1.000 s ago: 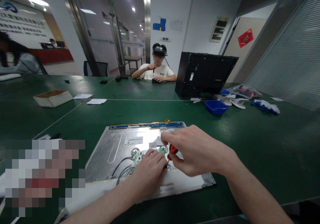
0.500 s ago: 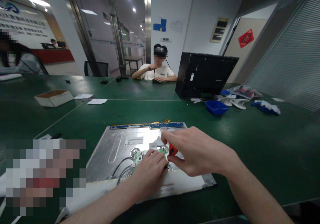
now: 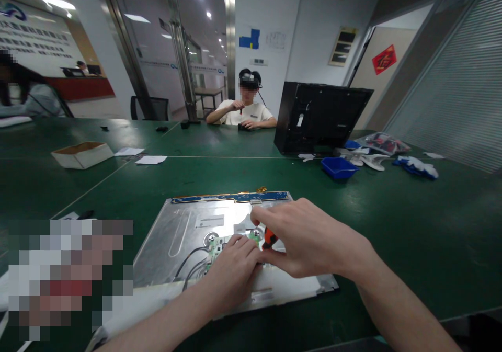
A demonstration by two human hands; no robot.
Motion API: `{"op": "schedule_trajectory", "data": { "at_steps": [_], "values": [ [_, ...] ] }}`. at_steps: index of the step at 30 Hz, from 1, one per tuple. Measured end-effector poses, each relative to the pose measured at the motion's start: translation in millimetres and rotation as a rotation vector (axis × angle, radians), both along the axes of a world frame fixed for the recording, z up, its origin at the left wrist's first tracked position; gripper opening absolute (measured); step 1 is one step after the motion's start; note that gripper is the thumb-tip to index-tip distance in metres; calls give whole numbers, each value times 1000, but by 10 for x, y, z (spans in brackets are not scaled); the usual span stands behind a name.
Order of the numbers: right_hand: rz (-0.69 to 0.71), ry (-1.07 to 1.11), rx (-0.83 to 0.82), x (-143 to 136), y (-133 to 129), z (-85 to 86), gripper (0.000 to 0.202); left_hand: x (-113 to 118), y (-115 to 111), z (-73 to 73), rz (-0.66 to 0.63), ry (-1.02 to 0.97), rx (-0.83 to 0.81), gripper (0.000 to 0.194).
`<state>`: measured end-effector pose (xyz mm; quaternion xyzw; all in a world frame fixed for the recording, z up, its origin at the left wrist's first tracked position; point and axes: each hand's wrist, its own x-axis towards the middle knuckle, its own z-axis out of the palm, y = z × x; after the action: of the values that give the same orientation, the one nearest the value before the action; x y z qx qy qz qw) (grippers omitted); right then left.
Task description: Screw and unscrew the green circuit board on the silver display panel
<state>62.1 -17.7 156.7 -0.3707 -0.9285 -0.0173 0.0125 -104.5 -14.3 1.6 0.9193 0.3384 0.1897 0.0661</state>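
Note:
A flat metal-backed display panel (image 3: 168, 239) lies on the table in front of me. Fixed near its middle is a green circuit board (image 3: 215, 246) with dark cables (image 3: 192, 260) running off to its left. My left hand (image 3: 237, 262) rests over the board, its fingers bent and close together; what lies under the fingertips is hidden. In my right hand (image 3: 304, 239) is a screwdriver with an orange and black handle (image 3: 269, 238), held from above beside my left fingers. Its tip is out of sight. Along the panel's far edge runs a blue circuit strip (image 3: 235, 199).
A black monitor (image 3: 321, 119) stands at the back right, with a blue tray (image 3: 339, 169) and gloves (image 3: 415, 167) near it. To the left are an open box (image 3: 82, 155) and papers (image 3: 151, 160). Across the table a person (image 3: 247, 109) works with a screwdriver.
My right hand has shifted slightly at the screwdriver, and its thumb now lies closer to my left hand. My left hand stays on the board. The view has moved very little.

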Motion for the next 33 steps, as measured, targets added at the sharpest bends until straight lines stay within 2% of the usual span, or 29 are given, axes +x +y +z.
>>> {"op": "schedule_trajectory", "data": {
  "at_steps": [4, 7, 10, 15, 18, 20, 23, 26, 29, 33],
  "values": [
    [-55, -52, 66, -32, 14, -20, 21, -4, 2, 9, -16, -9, -6, 16],
    [8, -51, 19, -10, 2, 8, 13, -2, 2, 24, -6, 10, 5, 16],
    [36, -32, -36, 23, -16, 33, 17, 1, 2, 29, 8, 19, 13, 15],
    [-50, -59, 18, 14, -13, 14, 18, 0, 6, 15, 1, 16, 15, 15],
    [19, -28, -11, 15, -17, 22, 10, 4, 8, 5, 10, 15, 23, 15],
    [51, -1, -27, 23, -23, 32, 15, 7, 8, 3, 14, 25, 23, 14],
    [11, -11, -13, 25, -23, 26, 21, 8, 5, 17, 11, 32, 23, 13],
    [-36, -50, 20, 18, -19, 9, 15, 8, 2, 37, 7, 31, 19, 14],
    [11, -30, 10, 26, -33, 18, 9, 12, 5, 32, 11, 32, 16, 13],
    [62, 10, -22, 44, -60, 42, 14, 15, 14, -11, 18, 27, 9, 12]
  ]
}}
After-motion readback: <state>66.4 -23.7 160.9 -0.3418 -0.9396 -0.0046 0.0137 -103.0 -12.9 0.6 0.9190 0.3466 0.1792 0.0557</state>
